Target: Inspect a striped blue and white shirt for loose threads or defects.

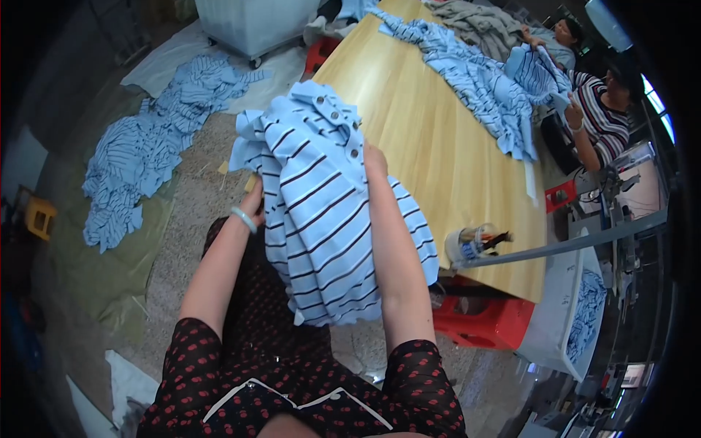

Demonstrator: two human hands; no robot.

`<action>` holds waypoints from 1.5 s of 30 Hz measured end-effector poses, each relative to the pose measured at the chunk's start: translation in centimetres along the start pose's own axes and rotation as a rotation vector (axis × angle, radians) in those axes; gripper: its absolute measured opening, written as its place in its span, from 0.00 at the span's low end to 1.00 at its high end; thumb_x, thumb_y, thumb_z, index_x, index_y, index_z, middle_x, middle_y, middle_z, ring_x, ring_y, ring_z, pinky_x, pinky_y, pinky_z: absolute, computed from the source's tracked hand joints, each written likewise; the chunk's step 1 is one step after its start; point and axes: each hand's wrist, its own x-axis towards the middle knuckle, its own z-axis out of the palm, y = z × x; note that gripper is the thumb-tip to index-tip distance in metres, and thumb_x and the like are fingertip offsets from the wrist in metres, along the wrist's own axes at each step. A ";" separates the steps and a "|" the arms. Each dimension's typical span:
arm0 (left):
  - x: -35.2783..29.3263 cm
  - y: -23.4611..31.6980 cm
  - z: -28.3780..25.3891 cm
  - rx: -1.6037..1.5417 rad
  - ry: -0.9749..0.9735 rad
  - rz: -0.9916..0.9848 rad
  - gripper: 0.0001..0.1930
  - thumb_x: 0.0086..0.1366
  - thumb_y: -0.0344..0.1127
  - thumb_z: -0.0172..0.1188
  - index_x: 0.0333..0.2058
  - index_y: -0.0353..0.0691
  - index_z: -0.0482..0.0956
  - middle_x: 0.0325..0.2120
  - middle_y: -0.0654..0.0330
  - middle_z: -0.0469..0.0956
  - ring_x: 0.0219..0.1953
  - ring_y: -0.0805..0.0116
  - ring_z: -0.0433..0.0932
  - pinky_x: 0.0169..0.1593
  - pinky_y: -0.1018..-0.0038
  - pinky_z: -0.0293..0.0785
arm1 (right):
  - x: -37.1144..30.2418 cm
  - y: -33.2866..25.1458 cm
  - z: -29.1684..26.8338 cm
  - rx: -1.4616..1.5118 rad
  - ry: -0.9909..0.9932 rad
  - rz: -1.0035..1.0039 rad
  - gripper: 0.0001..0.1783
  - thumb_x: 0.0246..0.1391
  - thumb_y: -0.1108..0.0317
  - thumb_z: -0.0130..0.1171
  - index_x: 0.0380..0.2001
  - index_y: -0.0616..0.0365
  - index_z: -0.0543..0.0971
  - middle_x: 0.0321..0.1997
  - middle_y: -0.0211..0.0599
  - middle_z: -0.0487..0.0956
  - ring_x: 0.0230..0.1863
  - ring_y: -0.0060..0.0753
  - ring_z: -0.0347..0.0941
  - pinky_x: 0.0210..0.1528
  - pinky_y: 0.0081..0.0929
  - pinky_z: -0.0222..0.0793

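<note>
While the light-blue polo shirt with dark stripes [321, 212] hangs collar-up between both arms beside the pale wooden table [438, 153], left hand [252, 208] grips its left edge and right hand [374, 162], nearer the collar, clamps its right

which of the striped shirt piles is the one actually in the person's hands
The striped polo shirt with the buttoned collar, held up between the left hand and right hand. The other heaps lie on the floor and on the wooden table.
</note>
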 end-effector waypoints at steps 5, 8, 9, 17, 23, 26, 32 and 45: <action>-1.8 0.9 5.1 0.136 -0.071 -0.104 0.29 0.60 0.58 0.42 0.51 0.40 0.63 0.47 0.57 0.69 0.48 0.62 0.68 0.50 0.67 0.67 | -1.4 0.6 -1.3 0.047 -0.049 -0.024 0.33 0.52 0.46 0.30 0.33 0.63 0.76 0.40 0.56 0.73 0.44 0.55 0.67 0.48 0.41 0.60; 1.2 1.0 3.3 0.133 -0.348 0.081 0.26 0.66 0.49 0.34 0.58 0.40 0.52 0.56 0.58 0.58 0.55 0.65 0.60 0.59 0.71 0.55 | -3.1 -2.1 -1.8 0.041 -0.064 -0.081 0.32 0.51 0.46 0.30 0.34 0.62 0.77 0.40 0.54 0.73 0.44 0.53 0.68 0.47 0.41 0.61; 1.1 0.9 4.7 0.153 -0.410 0.092 0.27 0.66 0.49 0.33 0.58 0.40 0.50 0.57 0.58 0.56 0.56 0.65 0.58 0.60 0.71 0.53 | -2.9 -1.4 -1.6 0.060 -0.044 -0.053 0.32 0.51 0.46 0.30 0.34 0.62 0.77 0.40 0.54 0.73 0.44 0.53 0.68 0.47 0.41 0.61; 2.2 0.5 7.3 0.047 -0.527 0.140 0.27 0.66 0.48 0.32 0.59 0.41 0.46 0.58 0.59 0.52 0.58 0.65 0.53 0.60 0.73 0.50 | -0.9 1.0 -1.2 0.095 -0.012 0.011 0.32 0.52 0.46 0.32 0.34 0.61 0.77 0.40 0.52 0.74 0.45 0.51 0.68 0.48 0.40 0.61; 4.3 0.5 8.7 0.499 -0.658 0.466 0.28 0.65 0.50 0.34 0.59 0.40 0.48 0.58 0.57 0.51 0.59 0.62 0.49 0.62 0.72 0.46 | 1.7 0.8 -0.2 0.045 0.000 0.048 0.34 0.51 0.42 0.34 0.35 0.63 0.76 0.41 0.56 0.72 0.47 0.51 0.67 0.50 0.40 0.60; 3.5 -0.2 8.5 0.183 -0.614 0.160 0.28 0.66 0.50 0.32 0.59 0.40 0.48 0.57 0.59 0.53 0.58 0.64 0.52 0.60 0.72 0.49 | 1.4 1.2 -0.8 0.117 -0.065 0.086 0.34 0.50 0.39 0.35 0.34 0.59 0.78 0.39 0.53 0.74 0.44 0.50 0.69 0.48 0.38 0.61; 3.8 0.1 7.7 0.051 -0.680 0.270 0.28 0.65 0.51 0.33 0.59 0.40 0.47 0.57 0.59 0.54 0.57 0.63 0.54 0.60 0.72 0.51 | 0.2 0.1 -1.0 0.096 -0.088 0.119 0.34 0.49 0.38 0.36 0.33 0.57 0.78 0.38 0.50 0.75 0.43 0.49 0.70 0.46 0.37 0.62; -3.7 -3.3 5.2 -0.144 -0.471 0.293 0.28 0.65 0.51 0.33 0.59 0.42 0.48 0.57 0.58 0.54 0.58 0.62 0.53 0.60 0.70 0.50 | -4.7 -1.4 -1.5 0.019 -0.189 -0.058 0.35 0.50 0.38 0.36 0.32 0.60 0.77 0.35 0.54 0.75 0.42 0.50 0.70 0.45 0.35 0.62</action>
